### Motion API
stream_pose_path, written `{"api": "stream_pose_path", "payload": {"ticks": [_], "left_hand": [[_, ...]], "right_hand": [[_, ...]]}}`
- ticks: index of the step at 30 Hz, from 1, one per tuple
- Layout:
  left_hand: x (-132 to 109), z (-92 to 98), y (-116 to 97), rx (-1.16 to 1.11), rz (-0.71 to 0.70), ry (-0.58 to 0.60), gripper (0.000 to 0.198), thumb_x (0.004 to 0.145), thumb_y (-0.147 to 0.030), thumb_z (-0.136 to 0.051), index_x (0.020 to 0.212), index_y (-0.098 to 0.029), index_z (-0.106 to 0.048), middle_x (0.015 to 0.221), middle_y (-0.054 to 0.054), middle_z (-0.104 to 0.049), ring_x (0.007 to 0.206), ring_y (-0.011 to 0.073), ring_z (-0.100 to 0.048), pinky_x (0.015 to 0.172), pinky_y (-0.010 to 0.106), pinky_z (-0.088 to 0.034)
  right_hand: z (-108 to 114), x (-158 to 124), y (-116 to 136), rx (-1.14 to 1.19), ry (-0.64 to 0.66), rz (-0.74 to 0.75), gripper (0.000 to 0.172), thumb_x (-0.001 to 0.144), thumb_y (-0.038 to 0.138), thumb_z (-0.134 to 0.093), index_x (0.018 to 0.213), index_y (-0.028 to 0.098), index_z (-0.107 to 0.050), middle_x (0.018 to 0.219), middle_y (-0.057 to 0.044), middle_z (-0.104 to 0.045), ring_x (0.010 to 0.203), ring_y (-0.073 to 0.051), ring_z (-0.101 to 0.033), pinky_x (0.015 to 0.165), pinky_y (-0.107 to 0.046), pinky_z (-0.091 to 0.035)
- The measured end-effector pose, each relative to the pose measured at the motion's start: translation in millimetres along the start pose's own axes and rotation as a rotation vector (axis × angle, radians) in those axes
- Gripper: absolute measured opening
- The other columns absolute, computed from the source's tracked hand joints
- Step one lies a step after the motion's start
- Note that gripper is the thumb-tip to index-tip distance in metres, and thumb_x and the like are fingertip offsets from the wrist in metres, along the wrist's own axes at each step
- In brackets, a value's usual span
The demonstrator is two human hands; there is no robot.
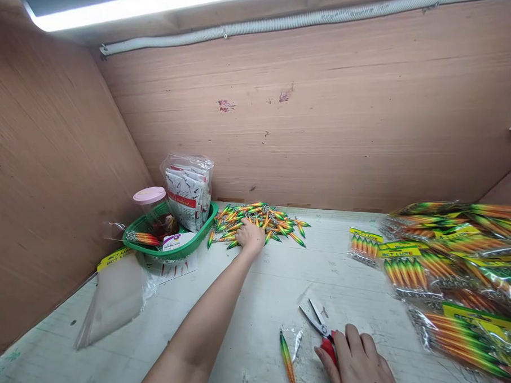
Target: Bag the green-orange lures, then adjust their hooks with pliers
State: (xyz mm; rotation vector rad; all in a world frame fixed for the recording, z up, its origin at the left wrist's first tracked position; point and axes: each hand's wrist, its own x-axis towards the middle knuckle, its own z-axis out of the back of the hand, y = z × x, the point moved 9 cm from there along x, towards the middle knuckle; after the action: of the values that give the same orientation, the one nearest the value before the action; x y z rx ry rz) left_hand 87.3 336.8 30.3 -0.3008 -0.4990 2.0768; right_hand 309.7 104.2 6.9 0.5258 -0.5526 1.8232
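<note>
My left hand (251,236) reaches into a loose pile of fishing lures (275,222), green, yellow and orange, near the back wall. Its fingers are bent down among them, and whatever they pinch is hidden. At the lower right, my right hand (360,362) is closed around the red handles of a pair of scissors (323,330), whose blades stand apart on the table. A single lure (288,362) lies just left of the scissors, beside a scrap of clear plastic (296,343).
Packed lures in clear bags with yellow "BCT LURE" headers (404,266) are heaped at right. On the left, a green basket (189,246) holds a pink-lidded jar (149,198) and a bag of packets (188,191). Flat header bags (115,298) lie before it. Wooden panels (326,132) enclose the table.
</note>
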Motion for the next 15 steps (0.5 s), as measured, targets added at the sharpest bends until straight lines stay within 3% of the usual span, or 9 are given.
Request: {"api": "stream_pose_path", "payload": {"ticks": [8,12,15], "left_hand": [[8,-0.1,-4,-0.143,0.062,0.01,0.036,0.091,-0.032,-0.058,0.122,-0.016,-0.054,0.121,0.01,-0.059,0.103,0.0229,-0.061,0.087,0.045,-0.052],[17,12.9,2,-0.291,0.008,0.011,0.035,0.091,-0.033,-0.058,0.121,-0.017,-0.055,0.119,0.009,-0.06,0.099,0.0216,-0.062,0.084,0.042,-0.054],[23,28.4,5,-0.425,-0.116,-0.017,0.033,0.091,-0.033,-0.057,0.12,-0.017,-0.056,0.116,0.009,-0.061,0.096,0.0204,-0.062,0.081,0.04,-0.055]], "right_hand": [[-8,-5,-6,0.018,0.059,-0.048,0.027,0.093,0.036,-0.042,0.078,0.021,-0.06,0.079,-0.009,-0.059,0.068,-0.023,-0.056,0.051,-0.031,-0.044],[-14,-8,-4,0.018,0.097,-0.059,0.028,0.092,0.04,-0.044,0.081,0.021,-0.06,0.083,-0.01,-0.061,0.071,-0.024,-0.057,0.053,-0.031,-0.044],[-15,-9,-6,0.021,0.102,-0.085,0.025,0.09,0.038,-0.047,0.079,0.02,-0.06,0.082,-0.01,-0.061,0.07,-0.025,-0.056,0.053,-0.033,-0.044]]}}
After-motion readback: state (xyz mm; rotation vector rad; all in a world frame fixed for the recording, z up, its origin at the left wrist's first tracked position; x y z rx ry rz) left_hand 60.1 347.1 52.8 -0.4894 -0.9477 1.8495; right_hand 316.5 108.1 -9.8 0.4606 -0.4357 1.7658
